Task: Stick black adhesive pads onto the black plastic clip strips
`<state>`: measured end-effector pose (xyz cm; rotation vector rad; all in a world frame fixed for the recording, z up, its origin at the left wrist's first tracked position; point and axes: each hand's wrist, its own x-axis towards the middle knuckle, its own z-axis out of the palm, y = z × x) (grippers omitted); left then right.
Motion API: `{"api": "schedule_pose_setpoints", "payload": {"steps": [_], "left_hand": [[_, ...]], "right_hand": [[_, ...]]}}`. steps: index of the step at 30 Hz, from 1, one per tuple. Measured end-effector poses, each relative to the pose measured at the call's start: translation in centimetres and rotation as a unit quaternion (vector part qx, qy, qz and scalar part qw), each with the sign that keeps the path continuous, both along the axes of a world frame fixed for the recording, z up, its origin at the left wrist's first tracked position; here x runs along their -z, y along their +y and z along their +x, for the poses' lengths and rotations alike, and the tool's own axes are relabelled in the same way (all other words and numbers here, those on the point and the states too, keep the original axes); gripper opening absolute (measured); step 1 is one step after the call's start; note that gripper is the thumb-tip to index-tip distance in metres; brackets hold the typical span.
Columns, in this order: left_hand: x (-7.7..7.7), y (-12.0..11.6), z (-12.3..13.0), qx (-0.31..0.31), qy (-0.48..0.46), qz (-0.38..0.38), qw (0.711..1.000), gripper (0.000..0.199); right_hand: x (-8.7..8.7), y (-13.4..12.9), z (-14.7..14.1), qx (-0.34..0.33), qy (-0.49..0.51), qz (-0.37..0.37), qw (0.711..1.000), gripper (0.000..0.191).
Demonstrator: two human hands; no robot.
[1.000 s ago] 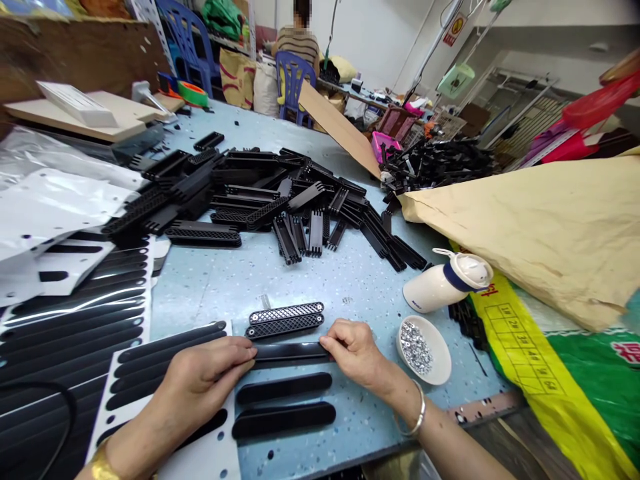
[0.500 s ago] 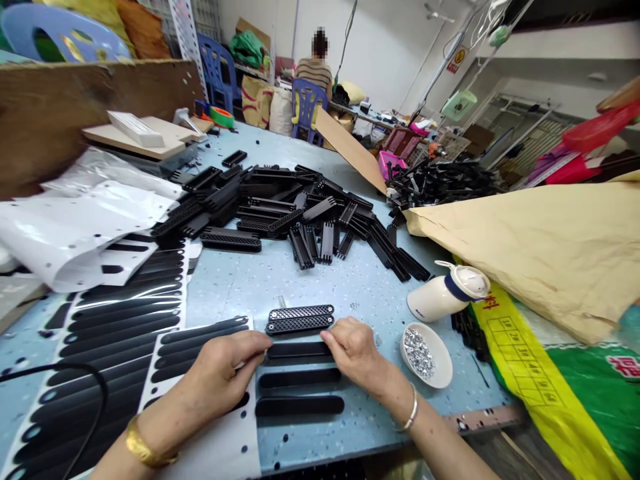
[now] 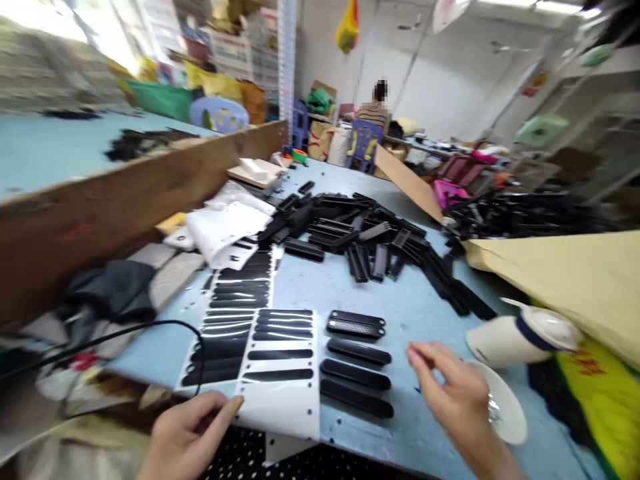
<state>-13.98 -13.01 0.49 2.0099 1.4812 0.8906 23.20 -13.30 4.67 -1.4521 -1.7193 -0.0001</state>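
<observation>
My left hand [image 3: 193, 430] pinches the lower left corner of a white backing sheet [image 3: 280, 410] that bears black adhesive strips. Right of the sheet lie several long black rounded bars [image 3: 356, 398], stacked in a row one below another. At the far end of that row is a textured black folding handle pair [image 3: 356, 325] with small silver rivets. My right hand [image 3: 453, 393] hovers right of the bars, thumb and fingertips together, with nothing visible in them. Its wrist partly hides a white bowl [image 3: 513, 417] of small silver pieces.
A pile of black handle parts [image 3: 345, 227] spreads across the table behind. A cream bottle [image 3: 523, 337] stands at the right, beside brown paper [image 3: 575, 267]. A wooden board [image 3: 150, 193] borders the left side. A cable [image 3: 170, 323] curves near my left hand. Someone sits far back.
My view has swung left. Both hands have left the bar they were touching: the right moved toward the bowl, the left back to the sheet's near corner.
</observation>
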Motion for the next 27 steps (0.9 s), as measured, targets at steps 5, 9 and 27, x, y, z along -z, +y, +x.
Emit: {"api": "schedule_pose_setpoints", "payload": {"steps": [5, 9, 27], "left_hand": [[0.1, -2.5, 0.2, -0.086, -0.019, -0.012, 0.996, 0.021], [1.1, -3.6, 0.2, -0.13, -0.082, -0.088, 0.984, 0.026], [-0.6, -2.8, 2.2, -0.043, -0.483, -0.324, 0.812, 0.016]], "right_hand": [[3.1, 0.1, -12.8, -0.265, 0.012, 0.013, 0.964, 0.032], [7.5, -0.4, -19.2, -0.22, -0.109, -0.059, 0.968, 0.03], [4.6, 0.2, -18.9, -0.277, 0.269, -0.287, 0.877, 0.014]]}}
